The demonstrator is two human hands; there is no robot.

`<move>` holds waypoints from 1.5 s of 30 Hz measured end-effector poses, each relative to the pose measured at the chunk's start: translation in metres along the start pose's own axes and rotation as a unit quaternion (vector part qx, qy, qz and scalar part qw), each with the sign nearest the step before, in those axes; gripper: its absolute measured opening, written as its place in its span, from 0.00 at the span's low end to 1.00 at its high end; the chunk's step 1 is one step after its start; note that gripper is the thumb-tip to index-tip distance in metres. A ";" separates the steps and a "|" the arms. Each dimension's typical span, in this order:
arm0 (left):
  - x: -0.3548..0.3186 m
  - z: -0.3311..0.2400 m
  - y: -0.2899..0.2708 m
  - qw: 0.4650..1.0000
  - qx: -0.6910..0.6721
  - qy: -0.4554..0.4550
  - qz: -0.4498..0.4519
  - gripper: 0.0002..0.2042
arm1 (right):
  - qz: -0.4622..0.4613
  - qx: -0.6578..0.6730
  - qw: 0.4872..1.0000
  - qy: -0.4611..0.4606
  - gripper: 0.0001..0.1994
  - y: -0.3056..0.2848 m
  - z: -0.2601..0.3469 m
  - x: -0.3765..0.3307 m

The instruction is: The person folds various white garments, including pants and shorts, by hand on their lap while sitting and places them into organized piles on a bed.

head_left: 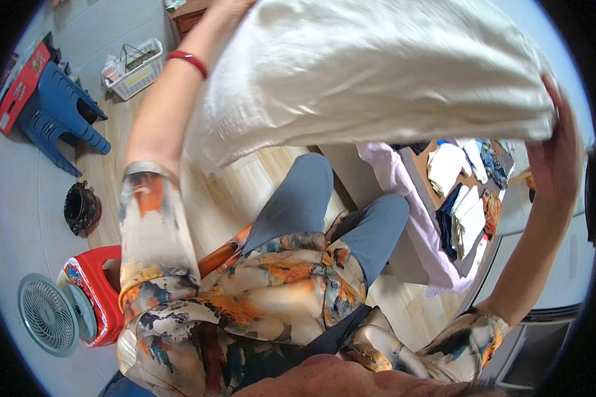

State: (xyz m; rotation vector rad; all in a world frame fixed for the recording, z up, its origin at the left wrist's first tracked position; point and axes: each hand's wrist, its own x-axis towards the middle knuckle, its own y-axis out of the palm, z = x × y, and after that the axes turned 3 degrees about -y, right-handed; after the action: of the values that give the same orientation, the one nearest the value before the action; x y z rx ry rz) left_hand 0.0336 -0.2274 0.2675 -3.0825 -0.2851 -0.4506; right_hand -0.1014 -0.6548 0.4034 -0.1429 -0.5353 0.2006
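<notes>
A large piece of white cloth hangs stretched between my raised hands, filling the upper part of the view. What kind of item it is, I cannot tell. At its right end my right hand is closed on the edge, thumb and fingers pressed against the fabric. My left hand is at the upper left side of the cloth, mostly cut off by the picture's top edge. Its fingers are hidden, but that end of the cloth is held up there. Below the cloth, its lower edge hangs free above my knees.
To the right, a table with a pale pink cover bears folded clothes and other garments. On the left are a blue stool, a white basket, a dark pot, a red stool and a fan.
</notes>
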 end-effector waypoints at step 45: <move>-0.349 0.521 0.062 0.771 -0.285 -0.566 0.058 0.16 | -0.448 0.016 0.736 0.507 0.08 -0.175 -0.199 -0.410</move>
State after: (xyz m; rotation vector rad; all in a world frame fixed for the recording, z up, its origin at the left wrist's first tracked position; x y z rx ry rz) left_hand -0.1366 -0.3298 -0.3305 -3.3952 0.0977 1.6834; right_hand -0.3167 -0.9338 0.0655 0.0663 0.5439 -0.8071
